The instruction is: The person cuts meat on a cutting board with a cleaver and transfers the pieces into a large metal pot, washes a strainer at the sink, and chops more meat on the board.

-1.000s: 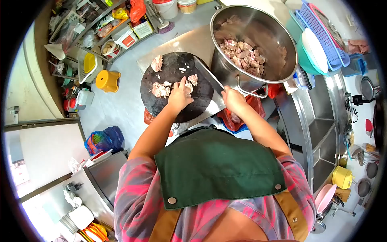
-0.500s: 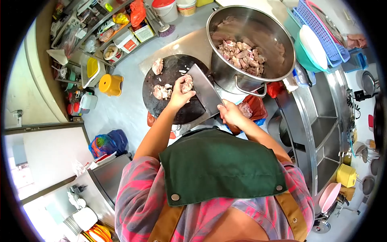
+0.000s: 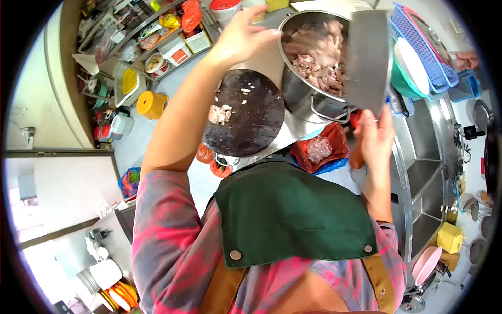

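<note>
Right hand [image 3: 374, 136] grips a cleaver [image 3: 369, 60] by a pot's [image 3: 299, 91] right rim; left hand [image 3: 240, 42], spread wide, hovers near its left.

The cleaver [image 3: 369, 60] is grey, the board [image 3: 248, 115] blackish, the apron [image 3: 295, 214] green, the shirt [image 3: 167, 235] pink-patched grey.

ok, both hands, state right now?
Left hand: open, fingers spread, nothing visibly held.
Right hand: closed, holding the cleaver.

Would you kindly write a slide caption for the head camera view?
Right hand holding a cleaver by a metal pot of cut meat; left hand open near the chopping board.
</note>
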Available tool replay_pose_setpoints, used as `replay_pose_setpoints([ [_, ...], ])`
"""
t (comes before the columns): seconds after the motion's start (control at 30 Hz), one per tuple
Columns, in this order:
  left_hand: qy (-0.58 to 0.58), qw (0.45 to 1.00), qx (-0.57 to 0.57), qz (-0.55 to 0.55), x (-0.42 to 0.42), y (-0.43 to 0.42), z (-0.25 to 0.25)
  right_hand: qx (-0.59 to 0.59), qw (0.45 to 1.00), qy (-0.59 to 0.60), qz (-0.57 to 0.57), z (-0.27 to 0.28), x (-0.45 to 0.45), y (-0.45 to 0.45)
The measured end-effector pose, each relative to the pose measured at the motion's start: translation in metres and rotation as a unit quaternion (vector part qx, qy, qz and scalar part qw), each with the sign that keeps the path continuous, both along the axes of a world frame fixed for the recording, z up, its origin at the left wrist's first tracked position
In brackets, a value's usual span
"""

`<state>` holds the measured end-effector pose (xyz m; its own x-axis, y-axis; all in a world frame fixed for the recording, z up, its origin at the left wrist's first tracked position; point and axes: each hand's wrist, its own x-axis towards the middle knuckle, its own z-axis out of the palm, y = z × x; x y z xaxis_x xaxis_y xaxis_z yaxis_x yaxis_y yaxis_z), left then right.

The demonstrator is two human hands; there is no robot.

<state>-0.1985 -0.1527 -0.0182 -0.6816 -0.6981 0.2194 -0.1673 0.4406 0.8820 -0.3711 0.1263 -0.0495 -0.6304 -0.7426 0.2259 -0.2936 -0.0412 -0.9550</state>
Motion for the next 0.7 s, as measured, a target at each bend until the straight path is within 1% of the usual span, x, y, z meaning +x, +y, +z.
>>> replay_pose_setpoints([
  [0.03,-0.014,0.999,-0.032,0.034,0.021,-0.018,-0.023,-0.012,1.000,0.006,-0.012,-0.003,-0.010,0.002],
  [0.07,-0.107,0.986,-0.102,0.073,0.046,-0.032,-0.053,0.002,0.998,0.036,-0.042,-0.005,-0.014,0.004],
  [0.1,-0.197,0.959,-0.172,0.109,0.072,-0.044,-0.088,0.003,0.996,0.052,-0.069,-0.007,-0.015,0.005],
  [0.13,-0.329,0.939,-0.085,0.050,0.099,-0.051,-0.125,-0.015,0.997,0.032,-0.066,-0.013,-0.018,0.009],
  [0.17,-0.446,0.892,-0.062,0.034,0.121,-0.041,-0.159,-0.034,0.997,0.013,-0.063,-0.018,-0.020,0.011],
  [0.2,-0.447,0.894,-0.014,-0.023,0.147,-0.038,-0.203,-0.043,0.998,0.003,-0.050,-0.018,-0.018,0.012],
  [0.23,-0.441,0.890,-0.112,-0.020,0.161,-0.013,-0.219,-0.051,0.998,-0.008,-0.038,-0.018,-0.014,0.014],
  [0.27,-0.454,0.882,-0.127,0.001,0.165,0.003,-0.224,-0.059,0.998,-0.017,-0.025,-0.017,-0.011,0.015],
  [0.3,-0.377,0.917,-0.092,0.086,0.171,0.013,-0.239,-0.069,0.998,-0.013,0.001,-0.020,-0.008,0.014],
  [0.37,-0.284,0.948,-0.029,0.140,0.182,0.015,-0.269,-0.091,0.995,-0.034,0.026,-0.019,0.007,0.008],
  [0.4,-0.282,0.944,-0.017,0.169,0.184,0.018,-0.268,-0.087,0.993,-0.059,0.048,-0.019,0.014,0.006],
  [0.47,-0.279,0.932,0.007,0.230,0.183,0.028,-0.268,-0.065,0.991,-0.070,0.094,-0.030,0.022,0.003],
  [0.5,-0.209,0.939,0.089,0.257,0.184,0.028,-0.269,-0.059,0.989,-0.082,0.109,-0.034,0.029,0.000],
  [0.53,-0.136,0.935,0.170,0.281,0.185,0.026,-0.271,-0.040,0.986,-0.068,0.145,-0.041,0.031,-0.002],
  [0.57,-0.060,0.919,0.247,0.302,0.185,0.026,-0.272,-0.017,0.982,-0.100,0.160,-0.049,0.035,-0.002],
  [0.6,-0.024,0.896,0.305,0.321,0.182,0.034,-0.252,-0.002,0.978,-0.107,0.181,-0.053,0.041,-0.005],
  [0.63,0.037,0.878,0.375,0.295,0.187,0.033,-0.255,0.014,0.973,-0.115,0.201,-0.054,0.048,-0.008],
  [0.67,0.098,0.851,0.443,0.266,0.192,0.034,-0.262,0.041,0.969,-0.108,0.221,-0.056,0.053,-0.009],
  [0.7,0.158,0.816,0.505,0.233,0.194,0.037,-0.257,0.055,0.962,-0.108,0.246,-0.060,0.056,-0.011],
])
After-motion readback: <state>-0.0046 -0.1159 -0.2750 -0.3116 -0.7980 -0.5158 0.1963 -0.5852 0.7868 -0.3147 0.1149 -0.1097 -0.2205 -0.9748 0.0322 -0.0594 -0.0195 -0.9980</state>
